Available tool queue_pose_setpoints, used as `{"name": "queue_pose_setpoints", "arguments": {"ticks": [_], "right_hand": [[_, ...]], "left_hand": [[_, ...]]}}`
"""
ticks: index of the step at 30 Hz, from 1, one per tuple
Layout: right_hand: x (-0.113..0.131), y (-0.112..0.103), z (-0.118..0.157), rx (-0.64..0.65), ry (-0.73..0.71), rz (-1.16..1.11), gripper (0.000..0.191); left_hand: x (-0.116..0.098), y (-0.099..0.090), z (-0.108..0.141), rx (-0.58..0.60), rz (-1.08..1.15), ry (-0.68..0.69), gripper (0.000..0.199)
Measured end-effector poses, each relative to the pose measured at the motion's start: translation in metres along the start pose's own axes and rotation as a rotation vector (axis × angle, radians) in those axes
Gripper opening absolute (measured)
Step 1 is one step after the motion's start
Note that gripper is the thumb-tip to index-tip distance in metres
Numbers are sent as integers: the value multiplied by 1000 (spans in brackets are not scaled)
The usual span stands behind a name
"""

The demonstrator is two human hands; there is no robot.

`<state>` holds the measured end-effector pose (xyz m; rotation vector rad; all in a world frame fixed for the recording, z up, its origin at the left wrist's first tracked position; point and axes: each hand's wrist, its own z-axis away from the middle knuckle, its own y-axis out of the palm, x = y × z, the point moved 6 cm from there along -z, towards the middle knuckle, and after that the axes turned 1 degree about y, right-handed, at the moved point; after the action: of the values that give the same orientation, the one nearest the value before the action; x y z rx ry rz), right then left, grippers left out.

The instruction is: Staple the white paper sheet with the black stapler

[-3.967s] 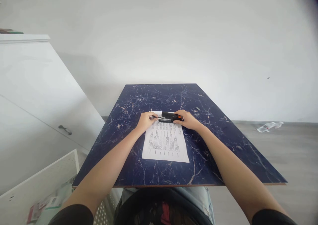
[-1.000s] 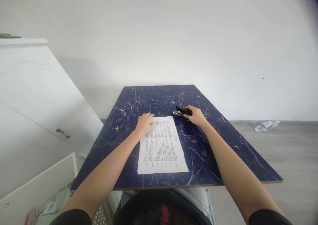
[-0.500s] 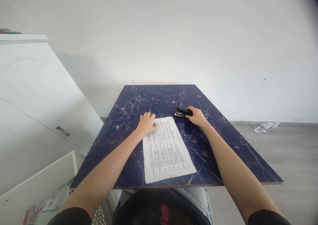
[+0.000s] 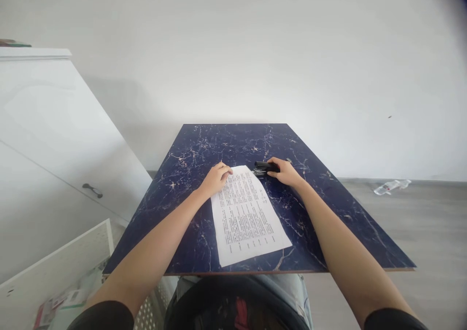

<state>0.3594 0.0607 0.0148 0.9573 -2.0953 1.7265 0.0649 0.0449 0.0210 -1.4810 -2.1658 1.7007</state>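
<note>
Printed paper point(image 4: 250, 218) lies on the dark blue marbled table, its far end slightly raised. My left hand point(image 4: 218, 177) pinches the paper's far left edge between thumb and fingers. In my right hand point(image 4: 284, 171) is a black stapler point(image 4: 263, 167), its jaws pointing left. The stapler's front end is at the far right corner of the paper; whether the corner lies between the jaws is hard to make out. My right fingers wrap round the stapler's rear half and hide part of it.
The table point(image 4: 233, 143) stands against a white wall. At the left is a white cabinet point(image 4: 73, 126) with a dark handle, and below it an open drawer point(image 4: 58, 257) with packets inside. A clear plastic item point(image 4: 391, 187) lies on the floor at the right.
My left hand has gone from resting on the paper to pinching its edge. The paper's far end has lifted and shifted slightly right. The stapler has moved left to the paper's corner.
</note>
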Motion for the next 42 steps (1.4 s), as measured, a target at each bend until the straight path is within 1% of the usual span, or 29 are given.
{"name": "queue_pose_setpoints", "arguments": {"ticks": [4,7,14,18,24,29,33,37,42], "right_hand": [[1,3,0,6,-12,-19,27],[0,3,-1,-1,-4,-37,27],[-2,1,-1,23,-24,-71,27],[-2,-2,-1,61,-17,-89,28],[0,-6,2,107,5,-137,29],[-2,-10,3,87,25,-157,30],[6,-13,4,90,4,-143,29],[15,-13,5,106,-24,-113,28],[15,-7,4,112,-44,-91,28]], "left_hand": [[0,-6,-2,-36,136,43,29],[2,-6,-2,-35,194,53,28],[7,5,0,75,44,-24,31],[3,4,2,119,-8,-6,34],[6,6,3,135,-31,32,36],[7,8,3,129,-41,59,37],[4,8,3,121,-73,94,38],[3,7,2,103,-83,94,37],[2,7,3,89,-41,98,34]]}}
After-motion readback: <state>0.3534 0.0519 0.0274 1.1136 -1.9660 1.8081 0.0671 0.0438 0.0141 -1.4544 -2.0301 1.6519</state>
